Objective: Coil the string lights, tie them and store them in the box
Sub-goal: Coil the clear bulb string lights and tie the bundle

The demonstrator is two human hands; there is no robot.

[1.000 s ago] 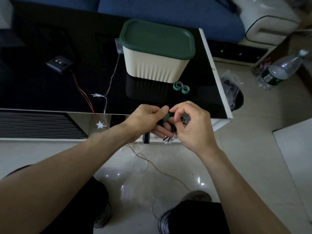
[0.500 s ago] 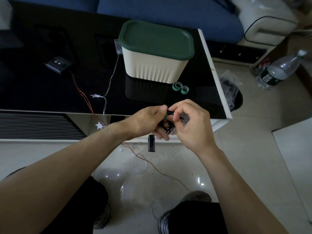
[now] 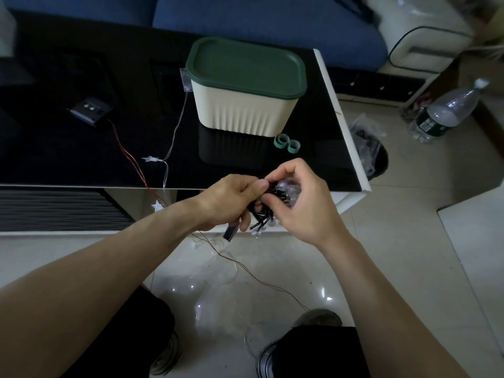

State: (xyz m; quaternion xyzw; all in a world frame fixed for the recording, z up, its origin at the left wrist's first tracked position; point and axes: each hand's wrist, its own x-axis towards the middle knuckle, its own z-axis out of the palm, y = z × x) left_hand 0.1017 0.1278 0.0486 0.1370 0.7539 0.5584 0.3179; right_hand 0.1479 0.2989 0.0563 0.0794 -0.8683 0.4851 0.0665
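The bundle of string lights (image 3: 268, 207), black wire with clear bulbs, sits between the two hands, just off the near edge of the worktop (image 3: 81, 148) and in front of the box (image 3: 245, 110). The left hand (image 3: 229, 203) has its grip closed round the bundle from the left, thumb on top beside a bit of green tie; a small black plug (image 3: 230, 232) hangs below its fingers. The right hand (image 3: 302, 203) curls over the bundle from the right, fingertips pinching it at the top. The box, cream with a green lid that is on, stands on the glossy black worktop; two green tie loops (image 3: 287, 143) lie just in front of its right corner. To the box's left lie a star light (image 3: 150, 159) on clear wire and a battery pack (image 3: 90, 110) with red wire. Below the hands is pale tiled floor (image 3: 409, 241); a plastic bottle (image 3: 447, 113) stands well to the box's right.
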